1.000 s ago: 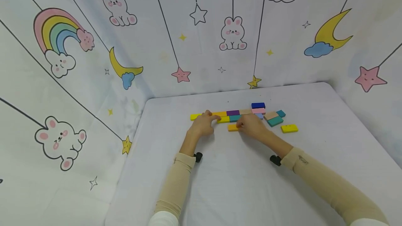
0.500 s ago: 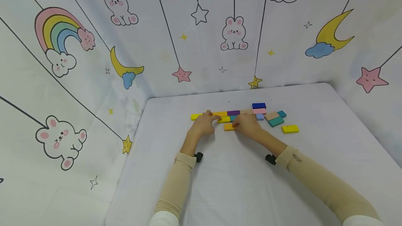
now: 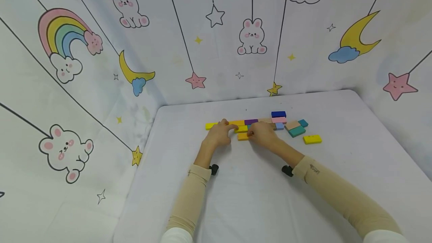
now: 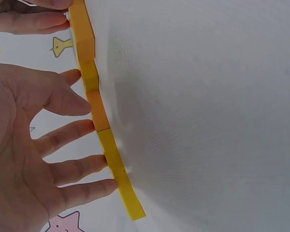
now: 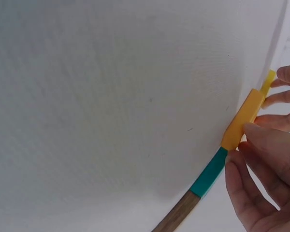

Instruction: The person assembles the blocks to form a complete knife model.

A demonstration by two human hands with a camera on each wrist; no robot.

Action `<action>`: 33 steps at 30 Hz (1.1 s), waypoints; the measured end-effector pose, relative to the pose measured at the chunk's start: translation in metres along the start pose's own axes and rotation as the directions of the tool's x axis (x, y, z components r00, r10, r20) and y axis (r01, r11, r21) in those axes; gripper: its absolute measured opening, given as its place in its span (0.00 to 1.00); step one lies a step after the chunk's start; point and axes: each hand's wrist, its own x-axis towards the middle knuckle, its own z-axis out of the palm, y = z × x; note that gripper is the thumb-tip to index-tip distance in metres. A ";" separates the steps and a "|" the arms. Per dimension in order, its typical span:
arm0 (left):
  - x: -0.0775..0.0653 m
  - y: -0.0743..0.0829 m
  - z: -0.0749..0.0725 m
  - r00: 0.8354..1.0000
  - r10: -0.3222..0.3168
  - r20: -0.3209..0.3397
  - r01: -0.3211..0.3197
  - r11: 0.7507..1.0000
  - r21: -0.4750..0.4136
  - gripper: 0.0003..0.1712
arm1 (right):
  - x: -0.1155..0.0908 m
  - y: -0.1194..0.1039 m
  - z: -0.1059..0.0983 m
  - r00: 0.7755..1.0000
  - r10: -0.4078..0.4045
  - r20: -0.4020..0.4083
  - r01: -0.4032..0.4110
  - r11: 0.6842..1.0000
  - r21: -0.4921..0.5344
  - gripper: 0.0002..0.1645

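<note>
My right hand (image 3: 264, 135) pinches an orange block (image 3: 242, 137) between thumb and fingers, in front of the yellow block (image 3: 241, 129) of the second row. In the right wrist view a teal block (image 5: 210, 172) and a brown block (image 5: 178, 212) run on from the orange one. With spread fingers, my left hand (image 3: 217, 134) touches the left part of the rows; its fingertips meet a long yellow block (image 4: 120, 174) and another orange block (image 4: 98, 111) beside it. Purple (image 3: 251, 122), beige (image 3: 264, 120) and pink (image 3: 279, 120) blocks continue the back row rightward.
A dark blue block (image 3: 278, 114) lies behind the pink one, a light blue block (image 3: 279, 126) in front. Further right are a beige block (image 3: 292, 125), two teal blocks (image 3: 297, 131) and a loose yellow block (image 3: 312, 139). A white cloth (image 3: 256, 198) covers the table.
My right hand has slid the orange block leftward along the front of the second row, closer to my left hand. The left hand has stayed in place.
</note>
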 end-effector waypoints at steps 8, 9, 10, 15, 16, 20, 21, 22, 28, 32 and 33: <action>0.001 -0.001 0.001 1.000 0.014 -0.010 -0.014 1.000 -0.001 0.37 | 0.005 -0.004 0.003 1.000 0.003 0.000 -0.003 1.000 0.005 0.05; 0.002 -0.002 0.002 1.000 0.017 -0.012 -0.017 1.000 0.003 0.37 | 0.006 -0.004 0.003 1.000 0.000 -0.002 0.000 1.000 0.003 0.05; 0.002 -0.002 0.002 1.000 0.020 -0.012 -0.020 1.000 0.007 0.37 | 0.007 -0.005 0.003 1.000 -0.001 -0.002 0.001 1.000 0.003 0.05; 0.002 -0.002 0.002 1.000 0.022 -0.011 -0.022 0.999 0.025 0.37 | 0.009 -0.006 0.005 1.000 0.009 0.006 -0.009 1.000 0.002 0.05; 0.002 -0.002 0.002 1.000 0.021 -0.011 -0.021 1.000 0.022 0.37 | 0.009 -0.006 0.005 1.000 0.012 0.006 -0.012 1.000 0.002 0.05; 0.001 -0.002 0.001 1.000 0.017 -0.008 -0.017 1.000 0.009 0.37 | 0.010 -0.008 0.006 1.000 0.011 -0.004 -0.011 1.000 0.000 0.05; 0.001 -0.002 0.001 1.000 0.017 -0.008 -0.017 1.000 0.006 0.37 | 0.010 -0.008 0.006 1.000 0.008 -0.007 -0.008 1.000 0.000 0.05; 0.001 -0.002 0.001 1.000 0.018 -0.007 -0.018 1.000 0.005 0.37 | 0.011 -0.008 0.007 1.000 0.007 -0.010 -0.007 1.000 -0.002 0.05; 0.001 -0.002 0.001 1.000 0.026 -0.012 -0.026 1.000 0.008 0.38 | 0.012 -0.010 0.007 1.000 0.025 -0.015 -0.025 1.000 -0.001 0.05; 0.001 -0.002 0.001 0.999 0.029 -0.018 -0.029 1.000 0.011 0.38 | 0.012 -0.013 0.005 0.999 0.045 0.001 -0.045 0.999 -0.002 0.06; 0.001 -0.002 0.001 0.999 0.028 -0.018 -0.028 1.000 0.010 0.38 | 0.012 -0.014 0.005 0.999 0.050 0.004 -0.050 0.999 -0.005 0.06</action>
